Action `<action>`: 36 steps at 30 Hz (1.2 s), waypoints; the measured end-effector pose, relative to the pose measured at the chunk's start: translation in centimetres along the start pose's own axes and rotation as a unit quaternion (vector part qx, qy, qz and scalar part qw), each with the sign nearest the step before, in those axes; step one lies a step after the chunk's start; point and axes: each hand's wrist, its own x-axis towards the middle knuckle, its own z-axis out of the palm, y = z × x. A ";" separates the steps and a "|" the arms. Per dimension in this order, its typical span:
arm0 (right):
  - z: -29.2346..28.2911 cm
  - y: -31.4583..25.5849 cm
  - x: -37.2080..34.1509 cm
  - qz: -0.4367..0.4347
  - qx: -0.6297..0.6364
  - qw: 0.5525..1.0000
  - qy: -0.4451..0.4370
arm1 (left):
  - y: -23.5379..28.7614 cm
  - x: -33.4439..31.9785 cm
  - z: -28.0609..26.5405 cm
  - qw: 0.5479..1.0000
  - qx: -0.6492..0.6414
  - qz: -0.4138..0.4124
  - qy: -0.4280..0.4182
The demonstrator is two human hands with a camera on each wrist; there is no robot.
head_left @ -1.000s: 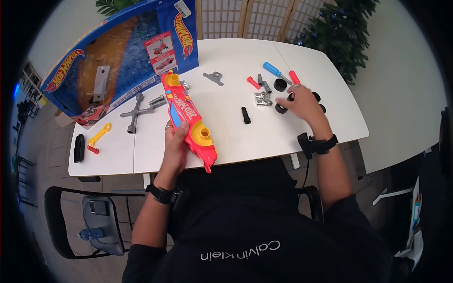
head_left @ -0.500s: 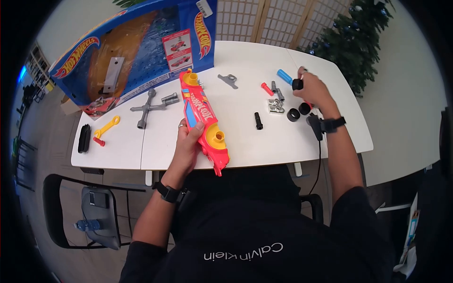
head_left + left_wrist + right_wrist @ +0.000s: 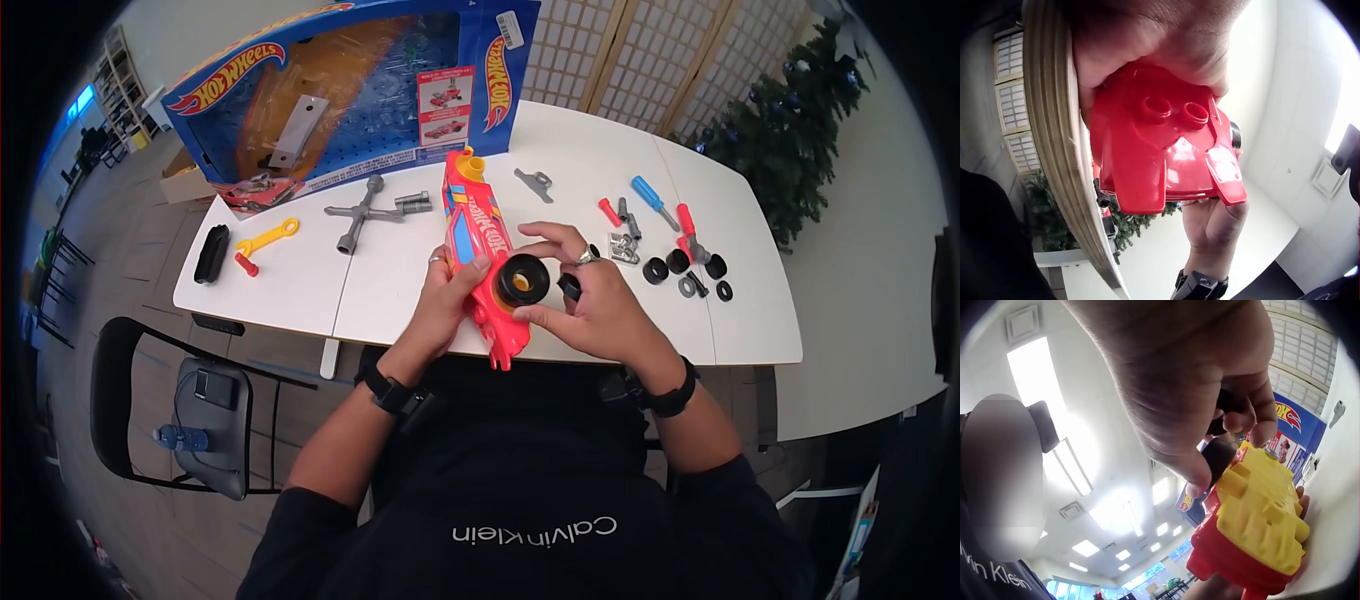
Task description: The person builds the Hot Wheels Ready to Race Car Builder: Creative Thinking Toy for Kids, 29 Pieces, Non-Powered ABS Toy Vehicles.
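Observation:
The left hand (image 3: 440,305) grips the red toy car body (image 3: 487,230) around its lower half, over the table's front edge. A black wheel (image 3: 535,268) lies against the yellow round socket near the body's lower end, its hole lined up with the yellow part. The right hand (image 3: 605,310) touches that wheel with its thumb and holds a second, smaller black piece (image 3: 569,287) in its curled fingers. In the right wrist view the body's yellow underside (image 3: 1260,506) shows beside the wheel (image 3: 1219,459). Red prongs (image 3: 1141,181) fill the left wrist view.
On the white table (image 3: 400,290) stands a blue toy box (image 3: 480,90). A grey cross wrench (image 3: 364,213), yellow wrench (image 3: 268,237) and black part (image 3: 211,254) lie left. A grey plate (image 3: 535,184), blue screwdriver (image 3: 646,193), red-handled tool (image 3: 686,222) and several black wheels (image 3: 655,270) lie right.
The right hand has come back from the table's right side to the car body, bringing black pieces. One wheel now sits against the yellow socket. The view has shifted, and the left hand keeps its grip.

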 end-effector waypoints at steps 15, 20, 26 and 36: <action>-0.6 1.6 -1.0 0.056 0.270 0.959 0.063 | 0.6 0.0 0.5 1.000 0.004 -0.002 -0.009; -0.1 -0.4 -1.1 0.051 0.189 0.980 0.034 | 0.8 -0.2 0.9 1.000 0.008 -0.010 0.005; 1.7 -0.6 -0.6 -0.206 -0.090 0.970 0.090 | 0.5 0.0 0.4 1.000 0.000 0.001 -0.014; 1.5 -1.0 0.1 -0.112 -0.136 0.982 0.069 | 0.3 0.2 0.1 1.000 -0.008 -0.003 -0.019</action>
